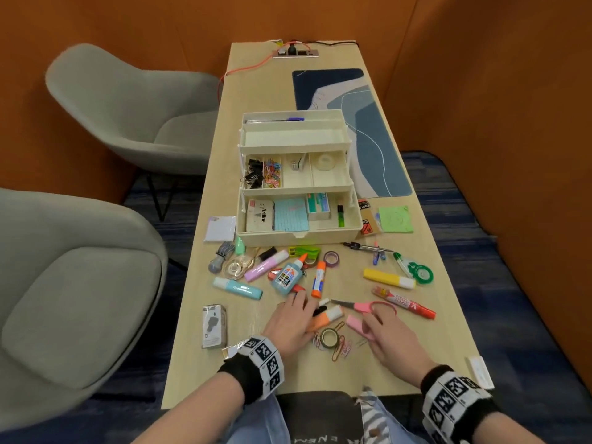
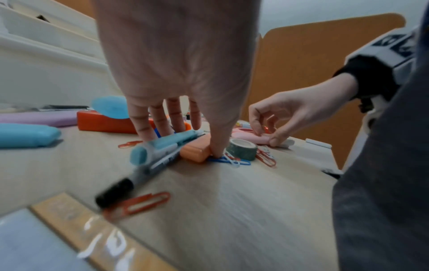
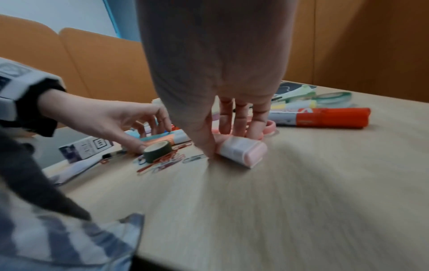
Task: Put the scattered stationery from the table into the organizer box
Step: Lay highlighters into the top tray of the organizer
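Observation:
The cream organizer box (image 1: 298, 233) stands open in tiers at mid-table. Near the front edge my left hand (image 1: 312, 315) (image 2: 185, 144) closes over an orange highlighter (image 1: 323, 319) (image 2: 194, 152), with the thumb on its side. Its fingers (image 2: 148, 128) reach across a teal pen (image 2: 162, 145) and a black-capped marker (image 2: 116, 190) lying against it. My right hand (image 1: 368, 325) (image 3: 226, 143) pinches a pink highlighter (image 1: 354, 323) (image 3: 241, 153) between thumb and fingers. Both highlighters still lie on the table (image 1: 288, 373).
A green tape roll (image 1: 330, 337) and loose paper clips (image 1: 339, 347) lie between my hands. Pink scissors (image 1: 368, 306), a red marker (image 1: 407, 303), a yellow highlighter (image 1: 387, 278), a glue bottle (image 1: 286, 277) and a blue highlighter (image 1: 238, 288) are scattered ahead. Grey chairs (image 1: 80, 299) stand left.

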Motion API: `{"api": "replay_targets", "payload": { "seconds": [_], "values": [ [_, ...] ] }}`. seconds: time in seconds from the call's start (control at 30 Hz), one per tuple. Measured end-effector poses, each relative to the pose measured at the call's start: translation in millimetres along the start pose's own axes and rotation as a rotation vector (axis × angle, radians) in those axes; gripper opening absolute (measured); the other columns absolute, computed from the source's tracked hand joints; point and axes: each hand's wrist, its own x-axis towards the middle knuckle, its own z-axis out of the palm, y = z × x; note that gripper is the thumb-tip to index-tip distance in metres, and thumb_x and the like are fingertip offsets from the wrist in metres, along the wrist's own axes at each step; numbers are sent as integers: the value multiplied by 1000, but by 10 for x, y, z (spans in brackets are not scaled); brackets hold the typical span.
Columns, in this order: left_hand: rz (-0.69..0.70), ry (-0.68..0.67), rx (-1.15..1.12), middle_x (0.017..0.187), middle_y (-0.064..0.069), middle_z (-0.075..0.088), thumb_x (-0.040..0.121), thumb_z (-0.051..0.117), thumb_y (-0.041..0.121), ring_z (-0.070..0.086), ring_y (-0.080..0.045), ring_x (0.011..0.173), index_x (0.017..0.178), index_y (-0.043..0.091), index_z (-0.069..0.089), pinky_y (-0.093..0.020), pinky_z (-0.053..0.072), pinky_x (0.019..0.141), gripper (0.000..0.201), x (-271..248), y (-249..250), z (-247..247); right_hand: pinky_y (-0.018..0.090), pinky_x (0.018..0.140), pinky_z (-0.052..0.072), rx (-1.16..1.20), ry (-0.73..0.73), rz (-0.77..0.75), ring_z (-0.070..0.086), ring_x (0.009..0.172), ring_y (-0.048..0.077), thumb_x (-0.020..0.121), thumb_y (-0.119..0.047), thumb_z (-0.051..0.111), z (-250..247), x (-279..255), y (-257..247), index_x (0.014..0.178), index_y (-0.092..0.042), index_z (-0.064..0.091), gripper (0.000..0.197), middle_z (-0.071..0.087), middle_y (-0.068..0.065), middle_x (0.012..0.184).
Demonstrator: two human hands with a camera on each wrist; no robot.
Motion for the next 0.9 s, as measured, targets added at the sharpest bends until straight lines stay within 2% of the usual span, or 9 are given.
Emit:
{"api": "replay_targets", "payload": {
  "seconds": [0.1,0.2,0.37,0.47,0.57,0.63,0.7,0.8,0.9],
  "values": [
    [-25,9,-73,127,-7,35,85,60,20,45,-23,111,131,17,35,-35,47,88,53,19,-13,-4,22,69,40,-19,58,30,56,87,20,75,-15,67,18,55,43,91,-19,57,19,56,4,101],
    [-38,32,-114,125,-6,37,85,58,14,46,-22,109,131,17,35,-35,49,86,52,34,-9,-9,25,67,38,-48,41,54,53,85,20,75,-17,63,6,83,-15,96,-20,54,23,53,2,99],
    [-75,76,20,124,-8,41,92,49,13,47,-23,107,129,15,35,-32,45,78,39,57,2,-13,27,70,38,-90,9,169,54,94,20,86,-19,53,41,101,-18,110,-22,48,24,54,-2,107],
    [-54,77,90,125,-8,42,97,43,16,46,-24,109,128,14,36,-30,40,78,32,63,-32,-17,28,75,41,-80,-9,166,54,99,18,91,-22,47,99,109,21,121,-24,43,31,55,-2,115],
    [-39,108,80,123,-6,43,101,34,26,47,-22,107,123,15,41,-30,38,81,26,48,-76,-118,25,76,47,119,56,124,54,96,11,96,-26,43,-31,119,-3,124,-26,44,28,51,-4,117],
    [-19,175,63,117,-3,45,102,30,31,47,-18,98,117,17,43,-27,34,76,24,30,-104,-245,24,75,49,324,123,116,51,91,4,99,-31,40,-220,154,-42,128,-33,41,29,46,-9,114],
    [-11,258,5,109,2,47,102,26,31,46,-13,87,112,20,44,-23,29,71,23,32,-135,-453,24,72,49,400,161,124,52,85,2,98,-34,40,-414,302,-10,133,-38,35,36,46,-14,108],
    [-37,336,-189,99,6,49,101,26,33,46,-6,75,114,19,45,-17,36,66,26,147,-260,-804,21,71,48,489,206,174,55,84,4,95,-32,45,-736,637,58,134,-29,43,39,59,-5,111],
    [-180,501,-467,83,6,54,100,37,30,45,-3,57,107,16,48,-16,40,49,19,475,-563,-1215,18,68,44,708,223,203,55,85,6,97,-30,45,-1240,1058,39,135,-24,45,39,58,-1,117]
  ]
}}
